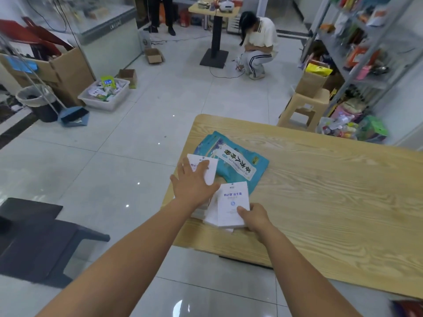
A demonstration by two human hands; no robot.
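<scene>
Several white packets with blue print lie near the left end of a wooden table (332, 191). My right hand (255, 217) grips the near packet stack (232, 205) at its lower right corner, thumb on top. My left hand (194, 183) lies flat with spread fingers over another white packet (209, 168) further back. A teal pouch (235, 163) with large black characters lies behind both, partly under the packets.
A dark stool (43, 239) stands on the tiled floor at the left. A white bin (104, 94) of packets, cardboard boxes and a dustpan sit further back left. A person (257, 44) crouches by a pedestal table. A beige stool (304, 108) and shelves stand at right.
</scene>
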